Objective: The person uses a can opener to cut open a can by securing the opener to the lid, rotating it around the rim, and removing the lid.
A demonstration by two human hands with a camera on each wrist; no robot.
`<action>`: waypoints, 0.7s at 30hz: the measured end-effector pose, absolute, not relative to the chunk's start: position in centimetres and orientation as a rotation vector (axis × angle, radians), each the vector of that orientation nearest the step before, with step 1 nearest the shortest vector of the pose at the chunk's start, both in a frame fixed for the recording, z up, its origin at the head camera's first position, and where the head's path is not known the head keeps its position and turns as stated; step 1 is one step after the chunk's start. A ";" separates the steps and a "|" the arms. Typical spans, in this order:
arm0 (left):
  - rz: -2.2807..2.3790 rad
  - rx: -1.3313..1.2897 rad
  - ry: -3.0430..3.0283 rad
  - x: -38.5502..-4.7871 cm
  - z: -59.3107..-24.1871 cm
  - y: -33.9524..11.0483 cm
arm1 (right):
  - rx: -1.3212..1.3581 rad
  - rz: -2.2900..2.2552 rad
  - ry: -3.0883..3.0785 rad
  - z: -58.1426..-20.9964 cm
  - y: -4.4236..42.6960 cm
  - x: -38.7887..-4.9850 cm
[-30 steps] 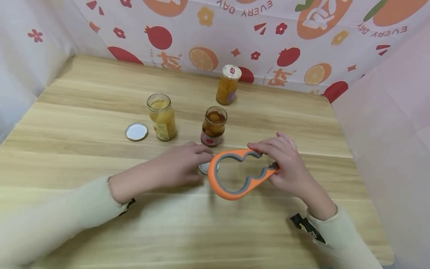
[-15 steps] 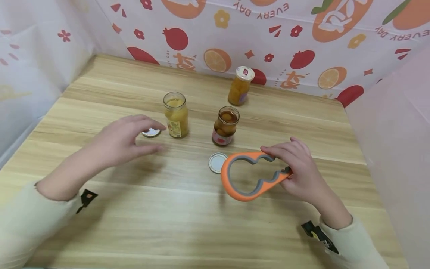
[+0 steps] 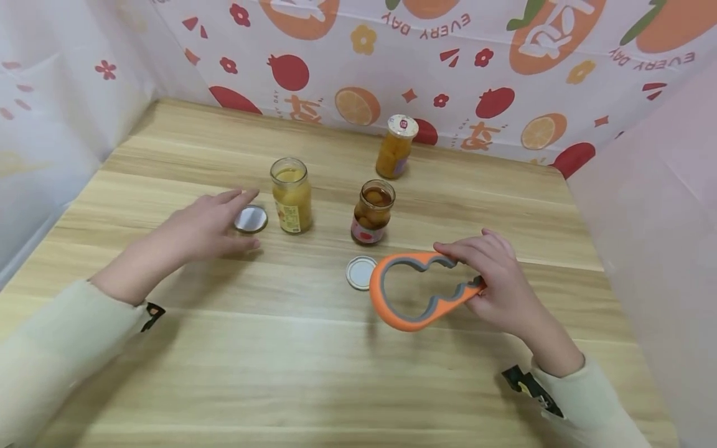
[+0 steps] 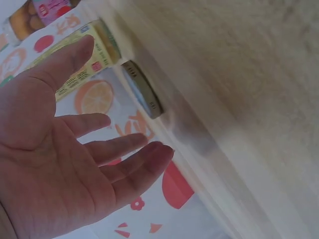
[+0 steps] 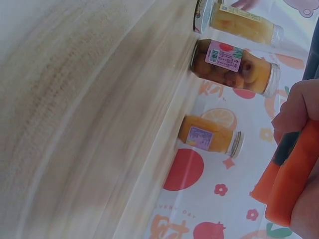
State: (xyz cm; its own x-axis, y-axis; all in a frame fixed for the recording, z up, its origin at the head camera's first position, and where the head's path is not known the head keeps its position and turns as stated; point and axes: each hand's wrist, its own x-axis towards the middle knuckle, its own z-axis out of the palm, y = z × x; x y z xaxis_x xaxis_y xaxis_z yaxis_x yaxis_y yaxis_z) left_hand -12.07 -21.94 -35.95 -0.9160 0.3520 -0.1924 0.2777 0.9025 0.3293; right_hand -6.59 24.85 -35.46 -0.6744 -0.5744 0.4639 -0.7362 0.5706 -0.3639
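My right hand [image 3: 493,280] grips the handle ends of an orange jar opener [image 3: 386,311] with a grey toothed inner lining, held above the table. Near a metal lid [image 3: 252,219] on the left, my left hand [image 3: 196,233] hovers with fingers extended and parted, holding nothing; the left wrist view shows a gap between fingers and lid. Just right of that lid stands an uncapped jar of yellow fruit [image 3: 294,205]. An uncapped jar of dark fruit [image 3: 371,218] is at the middle. A second lid [image 3: 360,272] lies in front of it, beside the opener's loop.
A third jar [image 3: 394,149], with orange fruit and its white lid on, stands at the back. Behind the wooden table [image 3: 313,373] hangs a fruit-print cloth [image 3: 319,68], and plain pale sheeting closes off the right side.
My left hand has moved left, away from the middle lid, to beside the left lid. The right hand still holds the jar opener in much the same pose.
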 end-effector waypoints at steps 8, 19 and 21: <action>0.346 0.539 2.856 -12.2 -37.3 -21.7 | 1.056 0.779 -2.536 -35.7 25.2 -6.5; 0.331 0.603 2.963 -11.2 -37.3 -21.3 | 1.047 0.781 -2.538 -36.0 25.5 -6.5; 0.289 0.604 2.942 -11.0 -37.2 -21.1 | 1.048 0.782 -2.540 -36.0 25.5 -6.5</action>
State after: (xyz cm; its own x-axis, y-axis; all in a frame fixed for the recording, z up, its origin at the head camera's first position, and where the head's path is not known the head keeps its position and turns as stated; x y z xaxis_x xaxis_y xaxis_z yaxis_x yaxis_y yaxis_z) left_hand -11.00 -21.13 -37.19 -0.9125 0.4006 -0.0830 0.3768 0.9020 0.2107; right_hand -6.52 25.50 -36.00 -0.6960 -0.5621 0.4468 -0.7161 0.5894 -0.3739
